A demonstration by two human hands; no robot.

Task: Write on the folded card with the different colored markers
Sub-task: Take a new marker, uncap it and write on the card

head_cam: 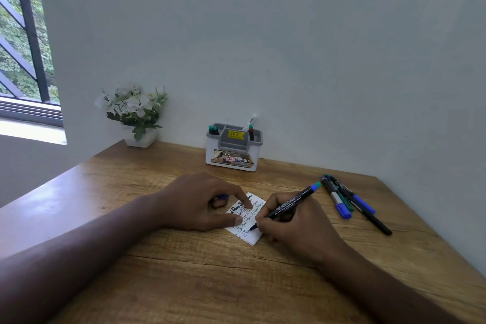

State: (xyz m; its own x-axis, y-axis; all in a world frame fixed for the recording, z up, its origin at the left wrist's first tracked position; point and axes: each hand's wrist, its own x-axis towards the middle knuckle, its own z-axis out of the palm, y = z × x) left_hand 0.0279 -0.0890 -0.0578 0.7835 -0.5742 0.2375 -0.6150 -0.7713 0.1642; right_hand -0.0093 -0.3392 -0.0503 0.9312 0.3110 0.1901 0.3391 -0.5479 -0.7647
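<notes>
A small white folded card (251,238) lies on the wooden desk (184,271) with several lines of coloured handwriting on it. My left hand (200,202) presses the card's left side with thumb and forefinger, and a blue marker cap (222,196) shows under its curled fingers. My right hand (297,223) grips a black marker (292,202) with a blue end. Its tip touches the card's lower part, beside a blue line of writing.
Three capped markers (349,200), blue and green, lie on the desk to the right of my right hand. A grey-and-white pen holder (232,147) with more markers stands at the wall. A white flower pot (139,113) sits at the back left corner.
</notes>
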